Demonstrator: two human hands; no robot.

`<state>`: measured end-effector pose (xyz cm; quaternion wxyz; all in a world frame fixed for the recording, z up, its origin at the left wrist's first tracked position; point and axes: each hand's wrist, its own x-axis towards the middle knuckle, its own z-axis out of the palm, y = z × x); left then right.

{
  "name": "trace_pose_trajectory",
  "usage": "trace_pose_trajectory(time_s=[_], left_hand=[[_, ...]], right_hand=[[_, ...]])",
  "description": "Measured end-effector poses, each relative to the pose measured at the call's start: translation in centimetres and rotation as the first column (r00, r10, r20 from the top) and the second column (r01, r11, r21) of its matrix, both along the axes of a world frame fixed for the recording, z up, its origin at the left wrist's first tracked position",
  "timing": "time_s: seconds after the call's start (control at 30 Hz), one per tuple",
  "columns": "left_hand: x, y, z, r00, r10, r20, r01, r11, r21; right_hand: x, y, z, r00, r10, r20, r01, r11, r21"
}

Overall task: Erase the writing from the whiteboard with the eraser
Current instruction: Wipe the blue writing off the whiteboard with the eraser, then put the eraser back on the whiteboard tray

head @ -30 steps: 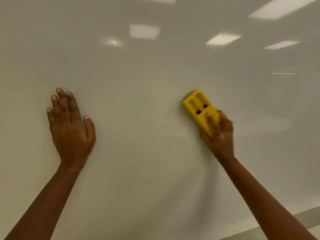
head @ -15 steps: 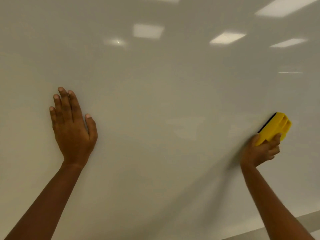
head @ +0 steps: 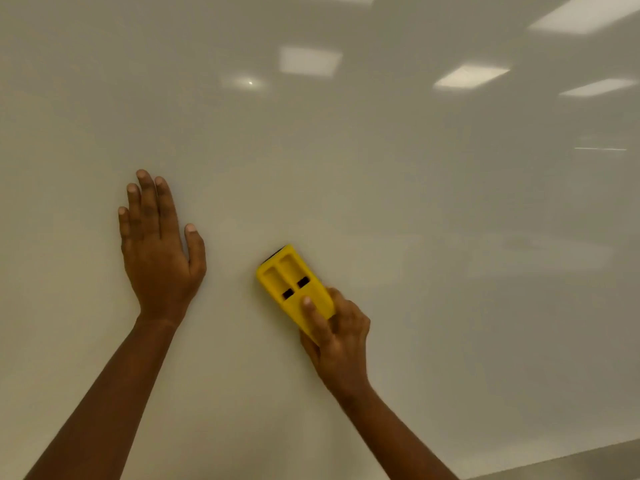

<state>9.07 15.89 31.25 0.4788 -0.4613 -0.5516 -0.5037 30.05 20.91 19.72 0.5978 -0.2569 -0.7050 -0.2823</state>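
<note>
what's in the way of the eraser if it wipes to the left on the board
The left hand lies flat on the whiteboard just left of the eraser, which the right hand grips; only a strip of bare board separates them. Above and to the right, nothing visible blocks the eraser.

Whiteboard [head: 433, 209] with eraser [head: 295, 288], left hand [head: 159, 252]
</note>
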Motion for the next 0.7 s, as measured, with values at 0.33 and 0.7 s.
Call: trace_pose_trajectory(time_s=[0.33, 0.7], left_hand=[[0.1, -0.3, 0.1, 1.000, -0.001, 0.022, 0.002, 0.999, -0.048], [-1.0, -1.8, -0.1, 0.994, -0.080, -0.067, 0.066, 0.980, -0.189]], right_hand=[[7.3, 2.2, 1.9, 0.945, -0.105, -0.311, 0.064, 0.988, -0.138], [-3.8, -2.7, -0.3, 0.771, -0.148, -0.619, -0.127, 0.917, -0.378]])
